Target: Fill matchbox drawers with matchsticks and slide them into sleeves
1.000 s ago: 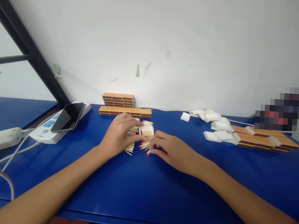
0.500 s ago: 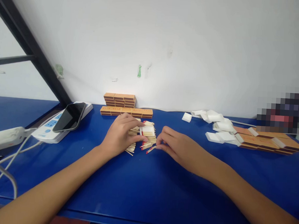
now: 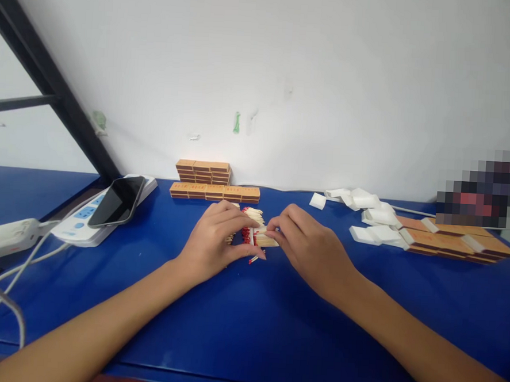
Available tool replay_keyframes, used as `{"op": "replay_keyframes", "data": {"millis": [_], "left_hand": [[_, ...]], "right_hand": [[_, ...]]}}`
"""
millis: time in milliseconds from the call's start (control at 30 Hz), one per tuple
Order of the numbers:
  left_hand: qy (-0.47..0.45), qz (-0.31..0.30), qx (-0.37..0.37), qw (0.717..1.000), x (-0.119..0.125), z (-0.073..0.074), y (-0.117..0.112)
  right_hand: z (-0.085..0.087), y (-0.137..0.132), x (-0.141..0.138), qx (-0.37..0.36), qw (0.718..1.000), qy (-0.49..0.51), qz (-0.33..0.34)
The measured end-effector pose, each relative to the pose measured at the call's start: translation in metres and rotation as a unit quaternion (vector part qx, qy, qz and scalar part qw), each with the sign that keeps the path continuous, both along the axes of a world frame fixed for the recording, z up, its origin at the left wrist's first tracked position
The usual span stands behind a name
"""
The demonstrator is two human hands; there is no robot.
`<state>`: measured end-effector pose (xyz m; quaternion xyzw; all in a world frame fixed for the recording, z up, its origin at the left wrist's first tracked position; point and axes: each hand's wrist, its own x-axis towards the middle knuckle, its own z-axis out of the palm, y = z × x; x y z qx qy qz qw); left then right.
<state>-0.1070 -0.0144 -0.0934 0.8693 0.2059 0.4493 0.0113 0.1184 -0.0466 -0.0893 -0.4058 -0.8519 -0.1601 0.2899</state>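
Observation:
My left hand [image 3: 217, 238] curves around a small white matchbox tray [image 3: 251, 236], thumb at its near side and fingers at its far side. Red-tipped matches [image 3: 266, 239] lie in and over the tray, which they partly cover. From the right, my right hand [image 3: 309, 249] pinches at the pale ends of matches above the tray; how many is hidden by the fingers. More loose matches [image 3: 253, 214] are heaped just behind the tray. A stray match [image 3: 256, 257] rests on the blue table below my left thumb. Another pile is mostly hidden behind my left hand.
Orange-brown matchboxes [image 3: 214, 192] stand in a row and a stack [image 3: 202, 171] by the wall. At right, white empty trays [image 3: 377, 214] lie beside more matchboxes [image 3: 439, 242]. A phone [image 3: 116, 201] rests on a power strip [image 3: 77, 235] at left, with white cables nearby.
My right hand has moved from the table beside the matches up to the tray with matches pinched in it. My left thumb and fingers have shifted right around the tray.

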Motion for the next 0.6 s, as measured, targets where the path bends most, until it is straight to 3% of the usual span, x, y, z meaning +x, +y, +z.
{"op": "replay_keyframes", "data": {"millis": [267, 433, 600], "left_hand": [[-0.002, -0.005, 0.003, 1.000, 0.001, -0.001, -0.001], [-0.008, 0.041, 0.006, 0.999, -0.007, -0.003, 0.007], [-0.009, 0.086, 0.005, 0.996, -0.017, -0.001, 0.016]], "right_hand": [[0.000, -0.001, -0.003, -0.090, 0.993, 0.067, 0.037], [0.002, 0.001, 0.004, -0.110, 0.986, 0.115, 0.053], [0.002, 0.002, 0.012, -0.242, 0.963, 0.052, 0.110]]}}
